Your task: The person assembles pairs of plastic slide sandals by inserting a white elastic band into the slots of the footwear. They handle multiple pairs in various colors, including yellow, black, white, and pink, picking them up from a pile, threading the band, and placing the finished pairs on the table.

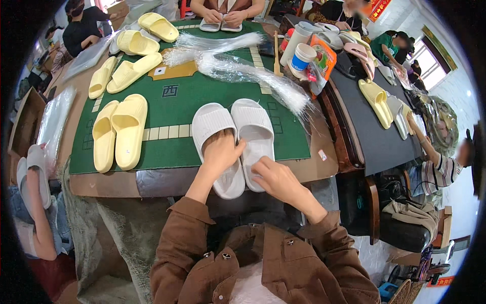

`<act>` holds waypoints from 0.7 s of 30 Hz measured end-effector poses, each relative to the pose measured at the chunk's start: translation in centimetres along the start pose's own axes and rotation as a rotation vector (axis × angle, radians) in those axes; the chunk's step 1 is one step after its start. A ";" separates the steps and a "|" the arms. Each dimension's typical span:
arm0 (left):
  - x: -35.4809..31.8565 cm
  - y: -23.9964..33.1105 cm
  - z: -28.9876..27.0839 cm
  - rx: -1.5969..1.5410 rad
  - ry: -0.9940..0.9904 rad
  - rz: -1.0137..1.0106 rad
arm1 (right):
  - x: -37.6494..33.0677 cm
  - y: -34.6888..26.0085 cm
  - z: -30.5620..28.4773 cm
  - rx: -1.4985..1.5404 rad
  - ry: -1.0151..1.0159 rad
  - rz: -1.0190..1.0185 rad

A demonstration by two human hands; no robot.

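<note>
A pair of light grey slide slippers lies side by side at the near edge of the green table mat. Inside the left slipper (212, 117) is my left hand (221, 149), its fingers partly hidden under the strap and its thumb over the inner edge. Above the heel part of the right slipper (253, 116), my right hand (276, 177) has its fingers curled together. Whatever they may hold is too small to see. A bundle of clear thin plastic strands (238, 63) lies across the mat beyond the slippers.
Pale yellow slippers (130, 131) stand at the left of the green mat (172, 106), more behind them. To the right are a white-and-blue tub (302, 57) and a dark table (372, 147) with more slippers. Across the table, another person's hands (223, 19) hold grey slippers.
</note>
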State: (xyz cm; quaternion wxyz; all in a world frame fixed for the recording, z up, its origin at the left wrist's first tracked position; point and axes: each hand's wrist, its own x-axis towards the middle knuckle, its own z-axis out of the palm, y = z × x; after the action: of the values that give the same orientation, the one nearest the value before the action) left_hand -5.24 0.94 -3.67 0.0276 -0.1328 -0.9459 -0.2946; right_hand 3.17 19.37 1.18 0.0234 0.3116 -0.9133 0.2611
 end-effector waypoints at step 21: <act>-1.4 1.0 -0.3 -0.067 0.010 -0.069 | -7.6 12.6 -14.1 1.647 1.182 0.153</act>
State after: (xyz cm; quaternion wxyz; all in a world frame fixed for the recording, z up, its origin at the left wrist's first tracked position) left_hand -3.62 1.23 -3.01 0.0180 -0.0996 -0.9393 -0.3278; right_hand 0.30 38.99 6.01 0.2325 -0.0073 -0.3093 0.9221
